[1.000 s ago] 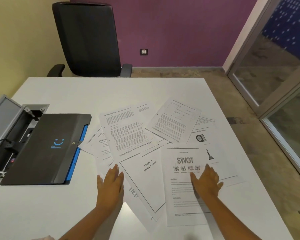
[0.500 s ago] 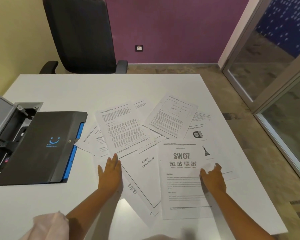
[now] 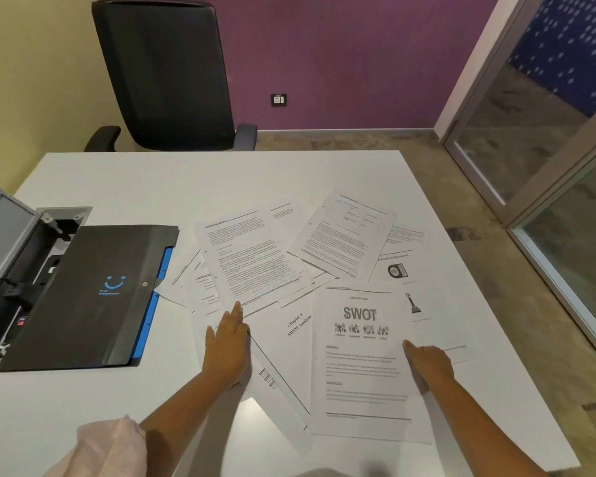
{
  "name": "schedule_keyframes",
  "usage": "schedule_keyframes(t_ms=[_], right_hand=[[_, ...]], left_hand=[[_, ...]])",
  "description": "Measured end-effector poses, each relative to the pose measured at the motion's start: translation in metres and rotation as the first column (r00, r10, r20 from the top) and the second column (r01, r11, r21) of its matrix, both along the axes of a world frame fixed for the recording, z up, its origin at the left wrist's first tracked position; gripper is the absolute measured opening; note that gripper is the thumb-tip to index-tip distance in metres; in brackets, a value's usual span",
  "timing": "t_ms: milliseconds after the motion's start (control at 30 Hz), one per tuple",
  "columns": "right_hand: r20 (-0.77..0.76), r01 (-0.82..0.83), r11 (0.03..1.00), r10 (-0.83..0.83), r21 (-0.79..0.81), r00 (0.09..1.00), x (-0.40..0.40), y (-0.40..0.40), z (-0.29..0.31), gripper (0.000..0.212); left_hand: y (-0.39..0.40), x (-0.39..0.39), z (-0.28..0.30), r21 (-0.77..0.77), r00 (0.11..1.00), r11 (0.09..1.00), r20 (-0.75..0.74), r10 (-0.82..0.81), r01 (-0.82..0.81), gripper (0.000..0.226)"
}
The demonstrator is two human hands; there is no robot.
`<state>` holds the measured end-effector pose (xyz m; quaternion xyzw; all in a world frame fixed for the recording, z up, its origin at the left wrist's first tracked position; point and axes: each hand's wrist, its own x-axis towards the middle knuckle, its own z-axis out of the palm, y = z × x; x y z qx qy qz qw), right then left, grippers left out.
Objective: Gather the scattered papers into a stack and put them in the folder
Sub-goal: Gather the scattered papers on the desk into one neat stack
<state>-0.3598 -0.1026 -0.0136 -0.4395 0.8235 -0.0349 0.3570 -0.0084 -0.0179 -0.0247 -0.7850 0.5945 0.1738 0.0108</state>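
Observation:
Several white printed papers lie fanned out and overlapping on the white table (image 3: 200,180). A sheet headed SWOT (image 3: 360,359) is nearest, with a dense text page (image 3: 252,259) and a tilted form page (image 3: 344,235) farther back. My left hand (image 3: 226,342) rests flat, fingers together, on the left sheets. My right hand (image 3: 427,364) is at the right edge of the SWOT sheet, thumb on top and fingers curled at the edge; whether it grips the sheet is unclear. A closed black folder (image 3: 83,297) with blue edges and a smile logo lies at the left.
An open grey cable box (image 3: 21,270) with plugs and wires sits in the table under the folder's left side. A black office chair (image 3: 166,74) stands behind the far edge. The table's right edge drops to the floor beside glass doors (image 3: 547,139).
My right hand slid from flat on the SWOT sheet back and right to its edge, fingers curling. My left hand stayed on the left papers. The papers have barely shifted.

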Motion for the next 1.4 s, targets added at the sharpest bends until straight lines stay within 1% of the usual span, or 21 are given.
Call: schedule_keyframes(t_ms=[33, 100, 133, 200, 233, 333, 400, 500, 600, 733, 800, 900, 967, 1067, 1133, 1200, 1233, 1300, 1367, 1400], right_hand=[[0.062, 0.011, 0.998, -0.008, -0.057, 0.998, 0.0, -0.001, -0.001, 0.034], [0.193, 0.084, 0.977, -0.045, -0.196, 0.98, -0.001, 0.001, 0.0, 0.026], [0.226, 0.101, 0.963, -0.043, -0.251, 0.973, -0.001, 0.002, 0.002, 0.019], [0.22, 0.068, 0.949, 0.001, -0.307, 0.976, -0.001, 0.003, 0.008, 0.008], [0.216, 0.055, 0.944, 0.017, -0.326, 0.976, -0.001, 0.003, 0.01, 0.006], [0.247, 0.098, 0.924, -0.004, -0.37, 0.969, -0.002, 0.007, 0.012, 0.012], [0.257, 0.144, 0.904, -0.039, -0.402, 0.966, -0.004, 0.01, 0.012, 0.011], [0.299, 0.23, 0.878, -0.105, -0.421, 0.949, -0.009, 0.011, 0.011, 0.011], [0.383, 0.32, 0.867, -0.167, -0.383, 0.909, -0.015, 0.01, 0.014, 0.021], [0.455, 0.404, 0.84, -0.218, -0.363, 0.863, -0.02, 0.01, 0.018, 0.02], [0.514, 0.463, 0.818, -0.251, -0.34, 0.82, -0.021, 0.009, 0.021, 0.019], [0.597, 0.568, 0.781, -0.333, -0.26, 0.73, -0.022, 0.006, 0.028, 0.02], [0.623, 0.585, 0.783, -0.354, -0.211, 0.698, -0.02, 0.004, 0.031, 0.02], [0.619, 0.549, 0.815, -0.338, -0.183, 0.709, -0.015, 0.001, 0.031, 0.012], [0.614, 0.534, 0.82, -0.317, -0.206, 0.723, -0.011, 0.001, 0.028, 0.011], [0.614, 0.52, 0.824, -0.295, -0.225, 0.732, -0.008, 0.003, 0.025, 0.011], [0.609, 0.508, 0.831, -0.287, -0.225, 0.739, -0.006, 0.004, 0.023, 0.011], [0.606, 0.488, 0.848, -0.281, -0.206, 0.744, 0.0, 0.006, 0.021, 0.012], [0.614, 0.469, 0.862, -0.269, -0.19, 0.742, 0.008, 0.007, 0.02, 0.01], [0.611, 0.45, 0.872, -0.253, -0.192, 0.75, 0.012, 0.007, 0.02, 0.013]], left_hand=[[-0.001, 0.0, 0.0, -0.009, 1.0, 1.0, 0.005, 0.001, -0.001, 0.042], [-0.002, 0.001, 0.0, -0.011, 1.0, 1.0, 0.013, 0.003, -0.003, 0.045], [-0.003, 0.001, -0.001, -0.004, 1.0, 1.0, 0.019, 0.002, -0.002, 0.048], [-0.005, 0.002, -0.001, 0.016, 0.999, 1.0, 0.034, -0.007, 0.006, 0.054], [-0.006, 0.002, -0.001, 0.024, 0.999, 1.0, 0.044, -0.015, 0.014, 0.055], [-0.008, 0.003, -0.001, 0.028, 0.999, 0.999, 0.041, -0.034, 0.033, 0.054], [-0.01, 0.002, -0.002, 0.027, 0.997, 0.998, 0.046, -0.061, 0.059, 0.054], [-0.013, 0.0, -0.002, 0.031, 0.995, 0.995, 0.045, -0.094, 0.092, 0.057], [-0.017, 0.003, -0.001, 0.043, 0.991, 0.992, 0.064, -0.119, 0.116, 0.06], [-0.019, 0.008, 0.001, 0.139, 0.985, 0.981, 0.094, -0.145, 0.132, 0.058], [-0.019, 0.009, 0.003, 0.154, 0.983, 0.979, 0.105, -0.151, 0.134, 0.059], [-0.018, 0.008, 0.007, 0.068, 0.99, 0.99, 0.072, -0.125, 0.12, 0.059], [-0.018, 0.005, 0.011, -0.024, 0.994, 0.994, 0.017, -0.106, 0.107, 0.059], [-0.013, 0.0, 0.018, -0.174, 0.988, 0.975, -0.041, -0.151, 0.141, 0.056], [-0.003, -0.001, 0.022, -0.229, 0.979, 0.957, -0.051, -0.196, 0.179, 0.056], [0.009, 0.002, 0.025, -0.254, 0.973, 0.945, -0.045, -0.225, 0.207, 0.07], [0.015, 0.003, 0.026, -0.284, 0.969, 0.931, -0.027, -0.245, 0.228, 0.071], [0.025, 0.003, 0.031, -0.344, 0.949, 0.892, -0.011, -0.316, 0.293, 0.064], [0.034, -0.001, 0.033, -0.375, 0.913, 0.853, -0.041, -0.406, 0.362, 0.053], [0.037, -0.004, 0.034, -0.378, 0.893, 0.837, -0.055, -0.447, 0.396, 0.05]])
